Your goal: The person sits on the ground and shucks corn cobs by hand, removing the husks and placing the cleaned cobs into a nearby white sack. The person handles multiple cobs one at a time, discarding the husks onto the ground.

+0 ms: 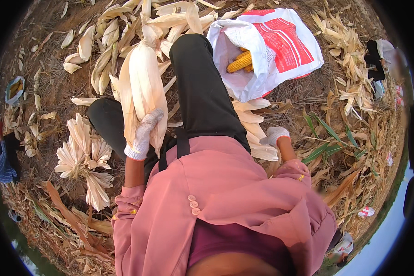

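Note:
A white knitted glove covers my left hand, which is closed around the lower end of a long, pale dry corn husk. No kernels show on it, so whether an ear lies inside cannot be told. My right hand, gloved too, is beside my right hip with its fingers curled and partly hidden. It touches or nearly touches more pale corn husks; what it grips, if anything, does not show. Beyond my raised right knee, a white and red sack lies with its mouth toward me, bare yellow corn ears inside.
Loose husks are heaped at the far left, and an opened husk bunch lies left of my left knee. Green leaves and dry stalks cover the ground at right. Another person is at the far right edge.

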`<state>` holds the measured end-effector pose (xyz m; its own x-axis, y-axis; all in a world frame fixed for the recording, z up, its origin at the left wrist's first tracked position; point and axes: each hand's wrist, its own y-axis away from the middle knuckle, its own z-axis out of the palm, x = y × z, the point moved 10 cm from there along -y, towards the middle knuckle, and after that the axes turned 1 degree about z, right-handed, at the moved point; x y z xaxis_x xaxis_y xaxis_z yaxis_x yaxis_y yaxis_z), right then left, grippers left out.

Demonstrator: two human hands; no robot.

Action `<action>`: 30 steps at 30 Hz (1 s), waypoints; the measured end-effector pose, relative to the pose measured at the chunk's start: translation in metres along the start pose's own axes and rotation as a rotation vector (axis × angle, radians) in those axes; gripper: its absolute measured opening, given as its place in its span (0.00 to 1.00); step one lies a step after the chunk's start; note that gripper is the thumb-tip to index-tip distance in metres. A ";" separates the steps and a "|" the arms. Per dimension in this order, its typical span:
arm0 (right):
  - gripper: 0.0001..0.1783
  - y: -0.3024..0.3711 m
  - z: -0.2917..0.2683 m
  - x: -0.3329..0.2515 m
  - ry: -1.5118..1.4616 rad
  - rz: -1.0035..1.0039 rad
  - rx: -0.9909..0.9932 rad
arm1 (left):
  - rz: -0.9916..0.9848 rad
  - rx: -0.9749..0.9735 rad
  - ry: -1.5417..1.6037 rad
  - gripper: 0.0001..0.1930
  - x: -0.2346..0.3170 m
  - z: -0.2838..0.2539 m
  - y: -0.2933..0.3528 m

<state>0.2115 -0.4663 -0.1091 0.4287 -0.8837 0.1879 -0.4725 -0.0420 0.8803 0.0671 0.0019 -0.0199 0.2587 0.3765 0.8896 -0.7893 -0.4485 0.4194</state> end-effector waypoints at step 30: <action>0.13 0.090 -0.339 -0.338 -1.835 -0.913 0.007 | 0.153 0.021 -0.364 0.42 0.077 0.032 0.026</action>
<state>0.2857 -0.0135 0.0543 -0.6190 0.0549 -0.7835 -0.6188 -0.6483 0.4435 0.0845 -0.0064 0.0648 0.3225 -0.0063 0.9465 -0.8236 -0.4948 0.2774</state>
